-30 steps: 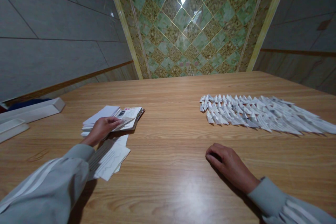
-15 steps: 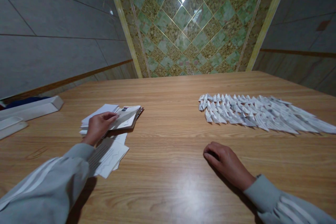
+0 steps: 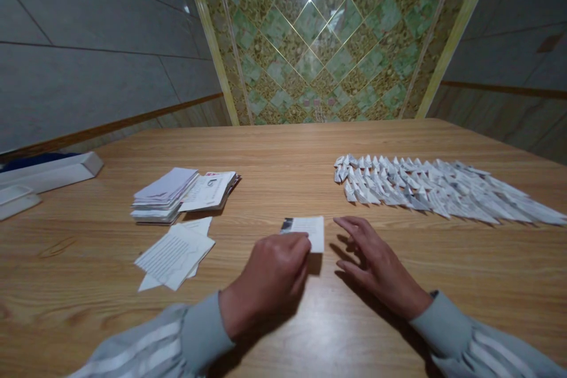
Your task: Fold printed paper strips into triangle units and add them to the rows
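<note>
Near the middle of the table, my left hand (image 3: 272, 274) pinches a small printed sheet of paper (image 3: 315, 233) by its near edge. The sheet is white with a dark patch at its upper left corner, and my fingers cover part of it. Just to its right, my right hand (image 3: 378, 266) holds nothing, its thumb and fingers apart and facing the sheet without touching it. Over on the left lie a stack of paper sheets (image 3: 166, 186), a second printed stack (image 3: 210, 189) against it, and several loose sheets (image 3: 177, 254) in front.
Rows of folded white paper pieces (image 3: 398, 183) stand close together at the right. White boxes (image 3: 53, 171) lie at the far left edge. The wooden table (image 3: 283, 159) ends at a tiled wall (image 3: 319, 41).
My left hand has moved right from the paper stacks to the table's middle, bringing one sheet along. My right hand has stayed about in place, and its fingers have spread apart.
</note>
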